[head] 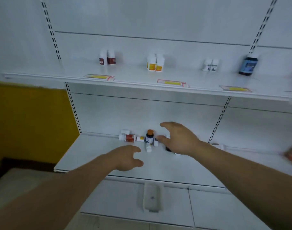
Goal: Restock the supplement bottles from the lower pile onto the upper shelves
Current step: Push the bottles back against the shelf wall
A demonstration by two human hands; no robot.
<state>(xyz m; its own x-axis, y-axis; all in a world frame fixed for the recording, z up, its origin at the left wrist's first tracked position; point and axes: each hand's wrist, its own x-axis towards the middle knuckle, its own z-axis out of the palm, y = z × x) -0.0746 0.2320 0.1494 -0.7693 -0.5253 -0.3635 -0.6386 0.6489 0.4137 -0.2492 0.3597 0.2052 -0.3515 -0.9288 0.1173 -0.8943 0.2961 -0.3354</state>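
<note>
Both the left hand [127, 157] and right hand [178, 138] are spread wide, holding nothing, near the bottles [140, 139] at the lower shelf's [95, 156] back edge

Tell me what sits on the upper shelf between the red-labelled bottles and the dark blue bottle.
In the head view, the yellow-labelled white bottles and then a pair of small white bottles stand between the red-labelled bottles and the dark blue bottle.

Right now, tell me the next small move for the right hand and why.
Probably close the right hand on the dark bottle with the orange cap: it stands upright in the lower pile, right beside the spread fingertips, and both hands hold nothing yet.
</note>
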